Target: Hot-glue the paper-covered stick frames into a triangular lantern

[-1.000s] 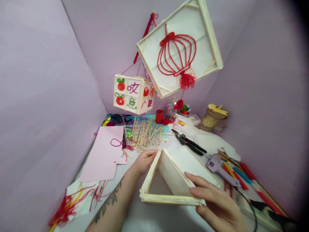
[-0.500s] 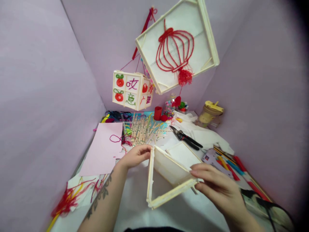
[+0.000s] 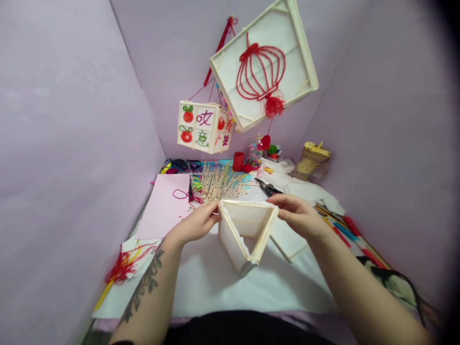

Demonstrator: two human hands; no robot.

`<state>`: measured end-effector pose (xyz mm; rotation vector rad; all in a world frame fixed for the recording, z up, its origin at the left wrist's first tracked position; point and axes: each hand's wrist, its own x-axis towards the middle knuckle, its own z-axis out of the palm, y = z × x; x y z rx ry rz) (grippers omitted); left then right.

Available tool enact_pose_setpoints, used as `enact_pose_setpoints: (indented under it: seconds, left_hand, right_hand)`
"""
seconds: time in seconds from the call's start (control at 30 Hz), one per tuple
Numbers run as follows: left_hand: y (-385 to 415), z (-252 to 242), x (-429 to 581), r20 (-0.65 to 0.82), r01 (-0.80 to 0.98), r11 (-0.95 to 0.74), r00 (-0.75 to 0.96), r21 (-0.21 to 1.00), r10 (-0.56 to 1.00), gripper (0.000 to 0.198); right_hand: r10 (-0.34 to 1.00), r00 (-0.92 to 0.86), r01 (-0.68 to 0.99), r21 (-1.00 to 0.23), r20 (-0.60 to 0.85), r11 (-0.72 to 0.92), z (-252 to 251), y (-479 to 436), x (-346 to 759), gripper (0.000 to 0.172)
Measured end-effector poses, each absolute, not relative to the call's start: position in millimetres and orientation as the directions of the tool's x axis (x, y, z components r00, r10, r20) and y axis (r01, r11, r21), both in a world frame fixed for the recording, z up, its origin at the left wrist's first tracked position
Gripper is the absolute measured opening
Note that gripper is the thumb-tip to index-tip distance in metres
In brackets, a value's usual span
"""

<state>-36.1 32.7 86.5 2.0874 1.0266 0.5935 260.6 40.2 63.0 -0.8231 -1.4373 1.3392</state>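
Note:
A triangular frame (image 3: 244,235) of pale wooden sticks with white paper sides stands on the white table sheet (image 3: 223,287), one corner pointing toward me. My left hand (image 3: 196,224) pinches its upper left corner. My right hand (image 3: 298,215) grips its upper right corner, fingers closed on the stick edge. A flat white paper panel (image 3: 289,239) lies on the table just right of the frame, under my right wrist.
A pile of wooden sticks (image 3: 217,184) and a pink paper sheet (image 3: 165,206) lie behind the frame. Scissors (image 3: 268,188), coloured sticks (image 3: 345,230), a tan jar (image 3: 311,160) and a red cup (image 3: 237,161) sit farther back. Two lanterns (image 3: 264,67) (image 3: 204,127) hang above. Red yarn (image 3: 124,263) lies at left.
The triangular frame was turned up from lying flat to standing and brought nearer the middle. My right hand moved from its near edge up to its top right corner.

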Motion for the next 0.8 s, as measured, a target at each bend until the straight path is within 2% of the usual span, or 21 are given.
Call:
enact_pose_setpoints:
  seconds: [0.3,0.53,0.8]
  left_hand:
    - [1.6,72.3,-40.1,0.158,0.474,-0.397,0.466,0.786,0.870,0.018]
    - [-18.5,54.8,-33.7,0.223,0.437,-0.380,0.367,0.815,0.903,0.026]
    - [-34.0,47.2,-27.5,0.259,0.496,-0.372,0.282,0.784,0.924,0.026]
  right_hand:
    - [0.866,-0.492,-0.391,-0.912,0.091,-0.126,61.8,72.9,237.6,0.034]
    - [0.826,-0.558,-0.412,-0.890,0.077,-0.195,48.9,100.4,225.6,0.044]
    - [0.810,-0.580,-0.405,-0.891,0.079,-0.203,42.0,105.0,220.2,0.041]
